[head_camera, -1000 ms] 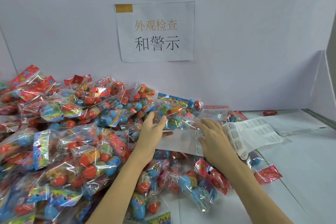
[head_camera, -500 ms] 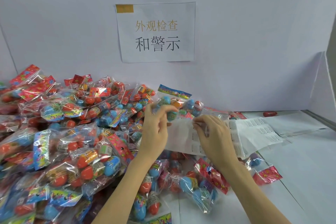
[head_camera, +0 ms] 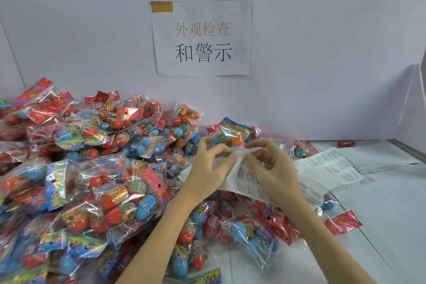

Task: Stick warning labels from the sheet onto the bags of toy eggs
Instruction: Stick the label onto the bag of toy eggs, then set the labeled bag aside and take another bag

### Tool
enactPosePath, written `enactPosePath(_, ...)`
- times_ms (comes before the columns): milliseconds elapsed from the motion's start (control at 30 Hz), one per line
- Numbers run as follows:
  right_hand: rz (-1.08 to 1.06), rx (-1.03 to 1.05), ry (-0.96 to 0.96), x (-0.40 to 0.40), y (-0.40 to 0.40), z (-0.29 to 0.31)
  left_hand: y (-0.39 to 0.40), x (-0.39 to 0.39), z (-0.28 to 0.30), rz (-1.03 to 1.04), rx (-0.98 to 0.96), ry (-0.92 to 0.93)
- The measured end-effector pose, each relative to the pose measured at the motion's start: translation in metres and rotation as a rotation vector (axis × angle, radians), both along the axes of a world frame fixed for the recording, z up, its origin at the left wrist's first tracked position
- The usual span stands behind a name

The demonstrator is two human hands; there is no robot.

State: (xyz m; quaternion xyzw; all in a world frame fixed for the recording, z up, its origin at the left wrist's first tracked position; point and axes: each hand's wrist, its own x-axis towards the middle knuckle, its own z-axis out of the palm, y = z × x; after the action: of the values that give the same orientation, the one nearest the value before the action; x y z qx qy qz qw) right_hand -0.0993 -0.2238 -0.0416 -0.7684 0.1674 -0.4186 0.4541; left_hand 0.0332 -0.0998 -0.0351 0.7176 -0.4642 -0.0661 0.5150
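A white label sheet [head_camera: 322, 169] with rows of small printed warning labels lies over the bags at centre right. My left hand [head_camera: 212, 166] pinches the sheet's lifted left edge with curled fingers. My right hand [head_camera: 269, 166] pinches the same edge right beside it, its thumb and forefinger on a label at the top of the sheet. Just behind both hands sits a clear bag of toy eggs [head_camera: 232, 136] with a blue header. A large heap of egg bags [head_camera: 92, 180] with red and blue eggs fills the left.
More egg bags [head_camera: 253, 235] lie under my forearms near the front. A red-headed bag [head_camera: 343, 222] rests on the white table at right. A paper sign [head_camera: 202, 37] hangs on the back wall. One loose red egg [head_camera: 345, 144] lies by the wall, far right.
Both hands have lifted off the flat sheet and come together at its left edge, raising and curling it. The bag behind them has shifted slightly.
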Motion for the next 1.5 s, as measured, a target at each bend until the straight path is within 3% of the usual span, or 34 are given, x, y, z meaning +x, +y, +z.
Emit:
enactPosePath(100,0.074,0.048,0.023,-0.002,-0.006,0.001,0.001,-0.002,0.004,-0.039,0.062,0.107)
enactPosePath(300,0.162,0.064,0.046,-0.004,-0.008,0.004,0.001,-0.007,0.004,-0.084,0.127,0.067)
enactPosePath(600,0.211,-0.122,0.153,-0.010,-0.008,0.012,-0.002,-0.004,0.001,-0.014,0.183,0.017)
enactPosePath(800,0.273,0.024,0.134,-0.012,-0.014,0.013,-0.002,-0.005,0.002,0.005,0.157,-0.014)
enactPosePath(1067,0.169,-0.177,0.165,-0.006,-0.016,0.004,-0.003,-0.002,0.001,0.045,0.159,-0.040)
enactPosePath(1500,0.098,-0.248,0.232,-0.002,-0.013,-0.002,-0.003,-0.002,0.001,0.081,0.207,-0.058)
